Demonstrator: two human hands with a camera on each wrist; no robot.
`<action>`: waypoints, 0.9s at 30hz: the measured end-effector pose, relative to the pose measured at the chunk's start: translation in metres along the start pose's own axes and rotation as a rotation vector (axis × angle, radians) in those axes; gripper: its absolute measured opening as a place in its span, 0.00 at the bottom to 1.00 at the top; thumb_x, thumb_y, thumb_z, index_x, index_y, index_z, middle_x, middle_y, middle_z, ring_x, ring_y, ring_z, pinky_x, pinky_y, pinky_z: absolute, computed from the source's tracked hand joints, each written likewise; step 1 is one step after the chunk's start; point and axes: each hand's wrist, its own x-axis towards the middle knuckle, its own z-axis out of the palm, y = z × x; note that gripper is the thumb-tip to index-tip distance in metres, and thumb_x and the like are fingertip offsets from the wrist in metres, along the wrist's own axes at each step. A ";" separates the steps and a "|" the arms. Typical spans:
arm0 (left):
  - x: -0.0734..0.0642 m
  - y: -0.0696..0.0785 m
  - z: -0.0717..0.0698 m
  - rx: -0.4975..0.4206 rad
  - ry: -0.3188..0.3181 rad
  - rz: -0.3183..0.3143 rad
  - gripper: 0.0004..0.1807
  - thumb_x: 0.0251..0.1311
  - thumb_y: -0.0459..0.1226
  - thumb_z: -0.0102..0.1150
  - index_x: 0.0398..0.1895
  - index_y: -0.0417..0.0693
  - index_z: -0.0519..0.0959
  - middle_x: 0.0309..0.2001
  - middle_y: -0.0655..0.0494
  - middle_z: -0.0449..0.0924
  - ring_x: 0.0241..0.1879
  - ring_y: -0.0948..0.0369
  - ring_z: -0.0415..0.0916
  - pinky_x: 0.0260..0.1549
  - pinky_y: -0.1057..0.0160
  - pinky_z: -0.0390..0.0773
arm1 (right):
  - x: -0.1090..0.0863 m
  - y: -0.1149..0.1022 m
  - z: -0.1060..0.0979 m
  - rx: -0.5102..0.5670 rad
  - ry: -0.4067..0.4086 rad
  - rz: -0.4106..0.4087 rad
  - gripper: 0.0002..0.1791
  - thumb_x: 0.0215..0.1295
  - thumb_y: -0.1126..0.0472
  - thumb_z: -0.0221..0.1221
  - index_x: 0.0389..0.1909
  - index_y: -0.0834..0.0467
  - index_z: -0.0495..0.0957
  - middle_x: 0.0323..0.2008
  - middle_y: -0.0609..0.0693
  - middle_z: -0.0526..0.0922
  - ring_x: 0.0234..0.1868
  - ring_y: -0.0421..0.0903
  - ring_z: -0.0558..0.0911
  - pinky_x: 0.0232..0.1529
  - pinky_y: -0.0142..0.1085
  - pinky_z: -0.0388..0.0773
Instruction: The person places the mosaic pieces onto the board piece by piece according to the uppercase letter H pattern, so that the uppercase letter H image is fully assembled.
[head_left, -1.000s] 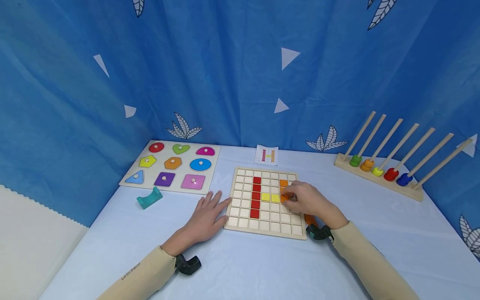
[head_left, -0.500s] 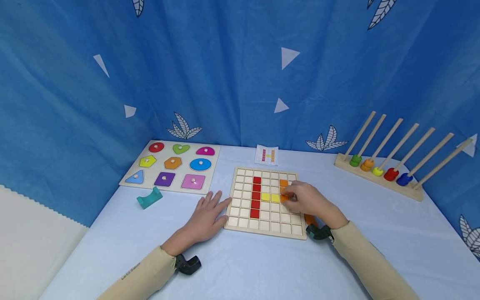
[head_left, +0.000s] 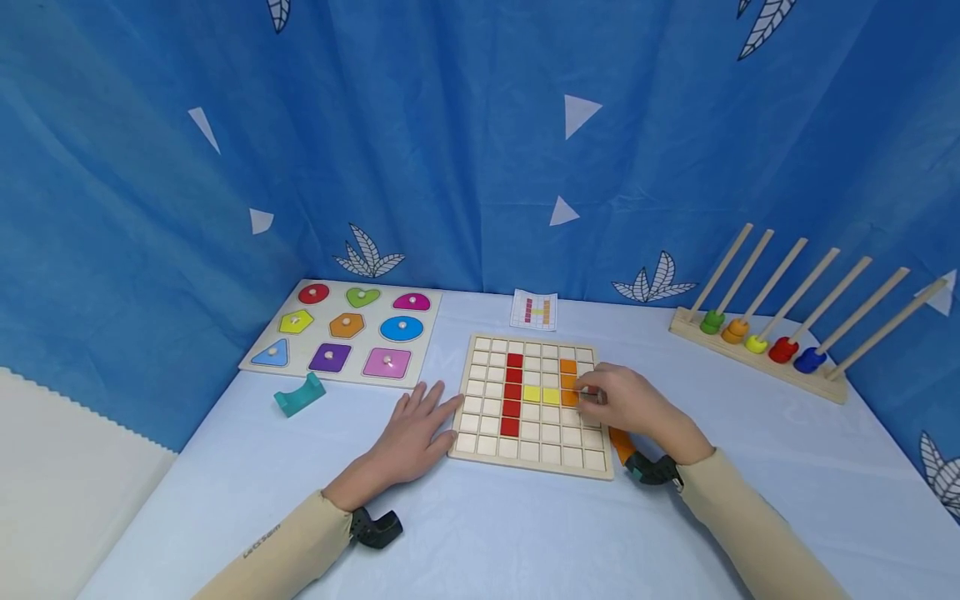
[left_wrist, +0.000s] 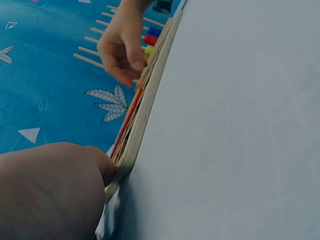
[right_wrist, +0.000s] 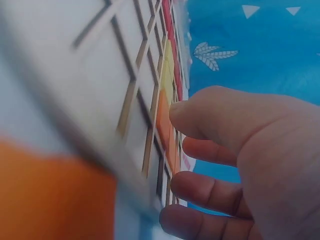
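Note:
A square wooden grid board [head_left: 551, 454] lies mid-table. It bears a column of red tiles [head_left: 512, 392], two yellow tiles [head_left: 531, 393] and a shorter column of orange tiles [head_left: 568, 367]. My left hand [head_left: 416, 433] lies palm down with spread fingers, its fingertips at the board's left edge. Over the board's right side is my right hand [head_left: 630, 404], its fingers loosely bent with nothing seen between them. In the right wrist view its thumb [right_wrist: 200, 112] is right beside an orange tile [right_wrist: 163, 117].
Behind the board lies a small pattern card [head_left: 534, 310]. At the left are a knobbed shape puzzle [head_left: 371, 335] and a teal curved piece [head_left: 300, 397]. A peg stand [head_left: 750, 352] with coloured rings is at the right. An orange object [head_left: 621, 443] sits by the right wrist.
My right hand has shifted slightly right, away from the orange tiles, and more of them shows. The left hand has stayed in place.

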 end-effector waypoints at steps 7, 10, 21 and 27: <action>0.000 0.000 -0.001 0.001 -0.003 -0.001 0.31 0.72 0.44 0.52 0.76 0.50 0.66 0.80 0.39 0.55 0.81 0.37 0.43 0.77 0.32 0.44 | -0.019 0.008 -0.005 -0.022 -0.003 0.047 0.12 0.58 0.58 0.71 0.42 0.56 0.87 0.30 0.45 0.80 0.29 0.38 0.72 0.30 0.29 0.74; 0.000 0.000 -0.001 -0.001 -0.007 0.000 0.31 0.72 0.45 0.52 0.77 0.50 0.66 0.80 0.39 0.54 0.82 0.37 0.42 0.77 0.32 0.44 | -0.028 0.010 -0.006 -0.042 0.004 0.061 0.12 0.57 0.57 0.72 0.42 0.55 0.87 0.29 0.44 0.79 0.30 0.38 0.73 0.31 0.29 0.75; 0.000 0.000 -0.001 0.009 -0.001 0.005 0.31 0.70 0.45 0.53 0.76 0.50 0.67 0.80 0.39 0.55 0.81 0.37 0.44 0.76 0.32 0.46 | -0.049 0.010 -0.007 -0.059 0.013 0.073 0.15 0.56 0.55 0.74 0.43 0.55 0.87 0.30 0.43 0.81 0.30 0.37 0.74 0.31 0.28 0.77; 0.000 -0.001 -0.001 0.009 -0.001 0.009 0.31 0.71 0.44 0.52 0.76 0.49 0.67 0.80 0.38 0.55 0.81 0.36 0.44 0.76 0.31 0.45 | -0.053 0.009 -0.006 -0.040 0.017 0.063 0.14 0.56 0.56 0.74 0.43 0.55 0.87 0.30 0.43 0.81 0.29 0.36 0.73 0.28 0.26 0.75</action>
